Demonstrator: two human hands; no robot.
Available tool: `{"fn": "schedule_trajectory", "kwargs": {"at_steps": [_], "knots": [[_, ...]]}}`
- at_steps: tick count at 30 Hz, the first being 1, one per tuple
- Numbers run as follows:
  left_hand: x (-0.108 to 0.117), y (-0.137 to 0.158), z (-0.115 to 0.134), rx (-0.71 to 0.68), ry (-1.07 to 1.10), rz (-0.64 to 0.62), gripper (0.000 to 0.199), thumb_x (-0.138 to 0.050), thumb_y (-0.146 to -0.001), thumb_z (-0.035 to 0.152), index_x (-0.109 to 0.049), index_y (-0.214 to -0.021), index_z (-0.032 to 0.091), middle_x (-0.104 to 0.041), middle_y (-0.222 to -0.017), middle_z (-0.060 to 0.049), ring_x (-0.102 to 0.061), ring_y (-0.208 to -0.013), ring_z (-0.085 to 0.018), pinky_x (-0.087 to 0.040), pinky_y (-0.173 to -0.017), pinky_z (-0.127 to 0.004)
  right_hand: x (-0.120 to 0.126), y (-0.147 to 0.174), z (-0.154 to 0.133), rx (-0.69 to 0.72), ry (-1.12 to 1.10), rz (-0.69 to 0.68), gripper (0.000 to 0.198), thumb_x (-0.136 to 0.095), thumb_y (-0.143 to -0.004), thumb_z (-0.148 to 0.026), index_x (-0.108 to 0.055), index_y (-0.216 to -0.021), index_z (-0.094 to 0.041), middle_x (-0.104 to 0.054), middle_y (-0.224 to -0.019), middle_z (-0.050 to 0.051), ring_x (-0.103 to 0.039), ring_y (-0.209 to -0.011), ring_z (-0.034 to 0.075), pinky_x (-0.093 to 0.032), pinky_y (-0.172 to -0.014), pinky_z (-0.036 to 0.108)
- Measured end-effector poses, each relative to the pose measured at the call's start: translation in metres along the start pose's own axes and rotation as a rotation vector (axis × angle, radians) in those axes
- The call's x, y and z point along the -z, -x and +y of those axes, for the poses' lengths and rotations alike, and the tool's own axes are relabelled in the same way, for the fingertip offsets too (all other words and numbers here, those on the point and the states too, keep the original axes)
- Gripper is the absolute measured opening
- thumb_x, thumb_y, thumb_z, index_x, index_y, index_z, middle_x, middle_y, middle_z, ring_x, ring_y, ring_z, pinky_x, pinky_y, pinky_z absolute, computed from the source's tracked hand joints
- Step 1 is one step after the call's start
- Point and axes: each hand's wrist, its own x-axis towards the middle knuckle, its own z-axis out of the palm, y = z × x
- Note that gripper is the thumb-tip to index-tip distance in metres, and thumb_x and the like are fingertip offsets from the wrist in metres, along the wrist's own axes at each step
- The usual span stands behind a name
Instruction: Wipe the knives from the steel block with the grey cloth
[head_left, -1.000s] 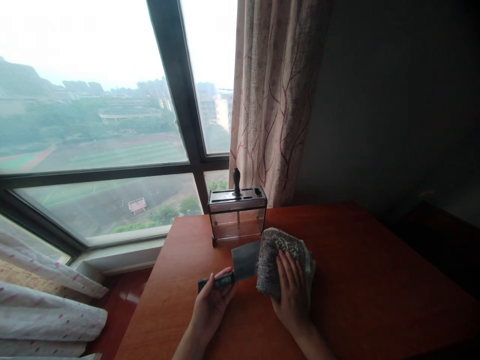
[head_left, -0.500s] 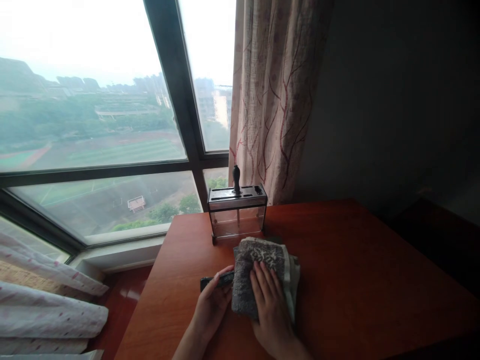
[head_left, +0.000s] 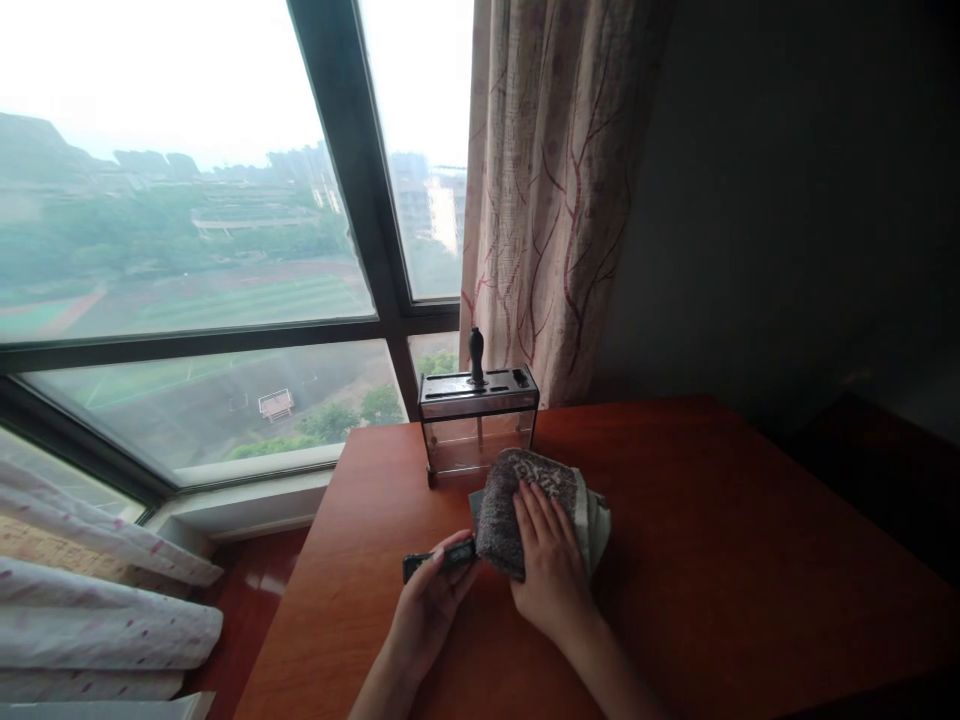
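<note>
My left hand is closed round the black handle of a knife. Only a small grey strip of the blade shows; the rest is covered by a folded grey-and-white towel. Over the towel lies my right hand, its fingers together and pressing the cloth against the blade; its thumb is hidden. Just behind the towel stands a clear-sided knife block with a slotted top, and one black handle sticks up from it.
Everything is on or above a reddish-brown wooden table. A large window rises to the left and behind, with a patterned curtain beside it. More curtain fabric hangs at lower left, and a dark wall is at right.
My right hand and the towel have moved slightly up and to the right, away from the handle. The left hand keeps its hold and has barely shifted.
</note>
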Motion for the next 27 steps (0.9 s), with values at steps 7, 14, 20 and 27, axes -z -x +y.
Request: {"fn": "schedule_trajectory", "kwargs": {"at_steps": [7, 14, 20, 27], "knots": [[-0.002, 0.001, -0.003, 0.022, -0.044, -0.003, 0.025, -0.057, -0.087, 0.024, -0.072, -0.105, 0.016, -0.073, -0.111, -0.01, -0.06, -0.115, -0.027, -0.035, -0.11, -0.043, 0.002, 0.003, -0.003, 0.017, -0.018, -0.018, 0.081, -0.056, -0.067, -0.014, -0.033, -0.144, -0.011, -0.026, -0.155, 0.01, -0.021, -0.142, 0.03, -0.022, -0.115, 0.051], [0.004, 0.003, -0.006, 0.017, -0.053, 0.091, 0.019, -0.059, -0.085, 0.019, -0.074, -0.097, 0.017, -0.076, -0.099, -0.005, -0.066, -0.103, -0.023, -0.044, -0.101, -0.035, 0.012, 0.001, -0.038, 0.206, -0.104, -0.164, 0.087, -0.053, -0.062, -0.013, -0.03, -0.146, -0.013, -0.022, -0.157, 0.004, -0.015, -0.144, 0.026, -0.016, -0.118, 0.047], [0.004, 0.003, -0.003, -0.027, 0.007, 0.014, 0.022, -0.055, -0.087, 0.017, -0.074, -0.098, 0.019, -0.076, -0.099, -0.004, -0.069, -0.094, -0.02, -0.041, -0.104, -0.037, 0.018, -0.007, -0.021, 0.225, -0.101, -0.143, 0.084, -0.053, -0.064, -0.015, -0.032, -0.145, -0.016, -0.027, -0.155, 0.002, -0.017, -0.143, 0.023, -0.016, -0.118, 0.046], [-0.001, 0.007, 0.002, -0.055, -0.006, -0.044, 0.03, -0.052, -0.088, 0.023, -0.07, -0.11, 0.013, -0.07, -0.117, -0.012, -0.06, -0.115, -0.026, -0.035, -0.11, -0.04, 0.019, -0.008, 0.028, 0.078, 0.007, 0.003, 0.078, -0.055, -0.071, -0.016, -0.031, -0.145, -0.014, -0.028, -0.154, 0.008, -0.021, -0.142, 0.029, -0.019, -0.115, 0.052]]}}
